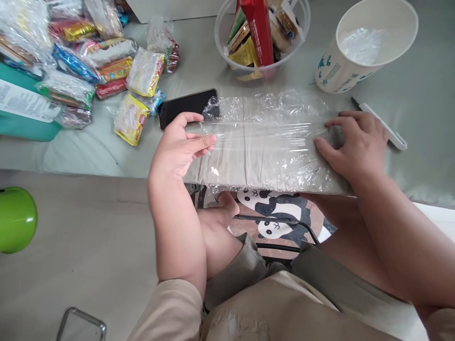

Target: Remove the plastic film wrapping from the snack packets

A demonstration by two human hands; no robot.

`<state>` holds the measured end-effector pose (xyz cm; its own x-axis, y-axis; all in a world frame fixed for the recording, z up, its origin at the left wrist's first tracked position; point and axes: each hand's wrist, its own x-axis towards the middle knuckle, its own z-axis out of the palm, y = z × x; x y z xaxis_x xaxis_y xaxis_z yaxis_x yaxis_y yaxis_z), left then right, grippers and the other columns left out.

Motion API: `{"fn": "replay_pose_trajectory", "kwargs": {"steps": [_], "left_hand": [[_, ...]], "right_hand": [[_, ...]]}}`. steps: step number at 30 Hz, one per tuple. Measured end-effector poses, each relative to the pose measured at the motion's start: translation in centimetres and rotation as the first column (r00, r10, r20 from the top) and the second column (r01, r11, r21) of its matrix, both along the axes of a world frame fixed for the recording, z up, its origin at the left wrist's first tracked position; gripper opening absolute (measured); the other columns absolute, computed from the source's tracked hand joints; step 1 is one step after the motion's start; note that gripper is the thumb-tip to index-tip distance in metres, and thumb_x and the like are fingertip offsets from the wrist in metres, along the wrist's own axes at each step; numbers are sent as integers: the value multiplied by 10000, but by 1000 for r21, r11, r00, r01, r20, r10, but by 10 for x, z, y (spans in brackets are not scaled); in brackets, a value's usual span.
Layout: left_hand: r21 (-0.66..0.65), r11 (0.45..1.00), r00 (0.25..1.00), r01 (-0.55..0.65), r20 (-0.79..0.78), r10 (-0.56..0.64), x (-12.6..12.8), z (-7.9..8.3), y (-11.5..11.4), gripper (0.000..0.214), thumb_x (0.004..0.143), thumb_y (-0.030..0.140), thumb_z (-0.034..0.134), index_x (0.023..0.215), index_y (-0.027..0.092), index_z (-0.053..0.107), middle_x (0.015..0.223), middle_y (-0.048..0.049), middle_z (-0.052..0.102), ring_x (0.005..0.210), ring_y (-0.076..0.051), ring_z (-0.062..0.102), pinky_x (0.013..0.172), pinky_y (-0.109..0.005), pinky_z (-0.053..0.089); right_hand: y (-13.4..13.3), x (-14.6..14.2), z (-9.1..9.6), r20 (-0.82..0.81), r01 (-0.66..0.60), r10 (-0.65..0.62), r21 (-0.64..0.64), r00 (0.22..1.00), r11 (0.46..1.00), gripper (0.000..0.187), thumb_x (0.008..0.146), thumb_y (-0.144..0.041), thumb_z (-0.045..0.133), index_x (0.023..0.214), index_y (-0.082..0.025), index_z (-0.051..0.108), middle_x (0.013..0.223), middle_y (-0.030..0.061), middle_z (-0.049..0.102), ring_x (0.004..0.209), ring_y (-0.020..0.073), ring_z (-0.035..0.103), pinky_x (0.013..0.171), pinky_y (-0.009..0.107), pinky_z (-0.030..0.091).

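Observation:
A sheet of clear plastic film point(263, 142) lies across the front of the table, wrinkled along its back and front edges, with taut creases running between my hands. At its left edge, my left hand point(185, 142) has thumb and fingers closed on the film. My right hand point(359, 139) grips the right edge, fingers bent and fingertips on the plastic. A black phone point(188, 106) lies just behind my left hand, its right end under the film. Beside my right hand rests a white utility knife point(382, 125), partly covered by the fingers.
Film-wrapped snack packs point(106, 52) are heaped at the back left, beside a teal package point(24, 109). Behind the film stand a clear plastic tub point(227, 57) of snacks and a paper cup point(330, 71) holding crumpled film. A green bin point(17, 220) sits on the floor.

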<state>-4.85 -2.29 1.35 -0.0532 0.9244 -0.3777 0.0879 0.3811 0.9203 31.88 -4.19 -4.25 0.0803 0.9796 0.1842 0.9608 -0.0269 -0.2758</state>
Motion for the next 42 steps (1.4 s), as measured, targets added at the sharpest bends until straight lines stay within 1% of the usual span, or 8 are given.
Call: {"fn": "replay_pose_trajectory", "kwargs": {"steps": [4,13,19,21,25,30,35,42], "left_hand": [[-20,1000,999,-23,-35,23,-7,0,-2,490,660,131,883,1051,250,613,646,45,677,578,-125,682,515,-212,498],[6,1000,988,23,-155,-22,-10,2,-6,372,662,139,863,935,229,627,634,19,705,583,-152,699,517,-250,482],[112,992,991,50,-127,-36,1,10,-9,439,746,139,805,1076,270,546,640,94,696,631,-120,683,637,-260,533],[135,988,992,69,-119,-53,3,13,-10,369,772,139,777,1045,270,566,675,77,723,643,-127,692,652,-278,551],[172,979,983,105,-169,-76,4,11,-11,189,786,152,762,933,241,686,727,2,741,670,-162,729,662,-320,596],[325,939,971,114,-237,-36,0,2,-10,98,770,147,773,821,231,779,742,-17,754,688,-166,749,683,-329,634],[371,922,966,114,-258,-16,-2,-1,-9,106,788,143,777,762,245,769,758,0,763,698,-153,750,719,-326,651],[417,903,956,106,-294,23,-7,-3,-8,175,816,76,675,743,224,735,755,2,761,729,-133,754,691,-256,620]], "right_hand": [[0,-1,0,-4,7,-7,-4,1000,1000,435,807,-529,623,1153,-283,714,1382,111,647,1294,358,592,1096,595,418],[1,1,-3,22,11,-11,2,1000,1000,470,796,-560,633,1157,-271,716,1396,111,635,1293,369,591,1080,596,427],[-1,-1,-1,17,23,-23,-9,1000,1000,484,805,-571,602,1163,-265,711,1407,108,632,1303,365,580,1105,587,416],[-1,-1,-1,14,24,-24,-10,1000,1000,473,810,-568,603,1160,-267,706,1403,105,631,1301,362,577,1107,585,414],[-1,0,-3,17,15,-15,-6,1000,1000,439,812,-536,627,1159,-274,688,1396,104,626,1292,358,576,1095,596,418],[-1,1,-3,17,12,-12,6,1000,1000,451,816,-564,618,1156,-279,699,1390,101,641,1292,372,589,1091,600,422],[-1,-1,-2,7,25,-25,7,1000,1000,482,807,-588,596,1144,-266,720,1394,105,646,1305,376,586,1106,591,414],[-1,-1,-3,13,27,-27,6,1000,1000,487,808,-588,586,1152,-266,710,1403,111,637,1293,371,591,1094,590,419]]}}
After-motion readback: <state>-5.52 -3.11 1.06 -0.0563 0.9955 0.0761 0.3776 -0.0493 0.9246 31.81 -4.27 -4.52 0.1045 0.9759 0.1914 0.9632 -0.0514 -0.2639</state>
